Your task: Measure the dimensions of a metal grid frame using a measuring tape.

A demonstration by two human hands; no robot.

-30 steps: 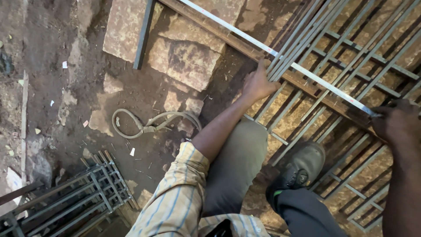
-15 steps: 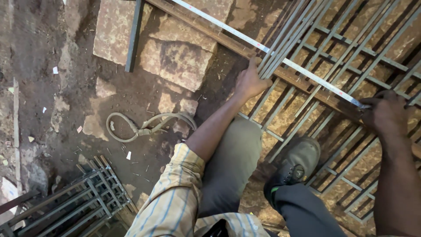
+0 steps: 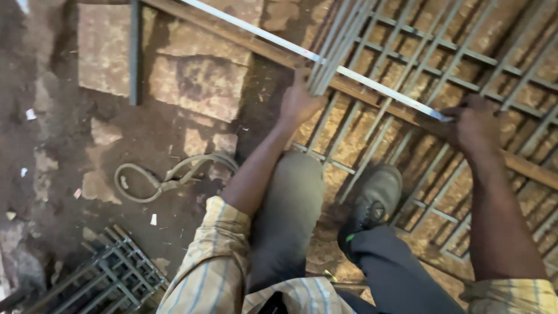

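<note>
The left hand (image 3: 299,102) lay with fingers spread flat against the bars at the near corner of a metal grille (image 3: 418,75), pressing rather than closing round anything. The right hand (image 3: 476,125) was curled shut on one end of a thin, pale metal strip (image 3: 325,61), pinching it down where it met a long wooden beam (image 3: 523,166).

The strip ran slantwise between the two hands and on past the left one, its long axis rising from the right hand toward the far left edge of the floor. Its free length therefore lay up and to the left of both hands. The left hand sat just beside its middle, while the right held its near end.

The grille rested flat on the floor with the beam crossing it. The person's shoe (image 3: 378,195) stood on the bars between the arms. Farther left, on the bare earth floor (image 3: 52,145), lay a loop of rope (image 3: 165,177), flat stone slabs (image 3: 197,84) and a second, smaller grille (image 3: 110,279) at the near left corner.
</note>
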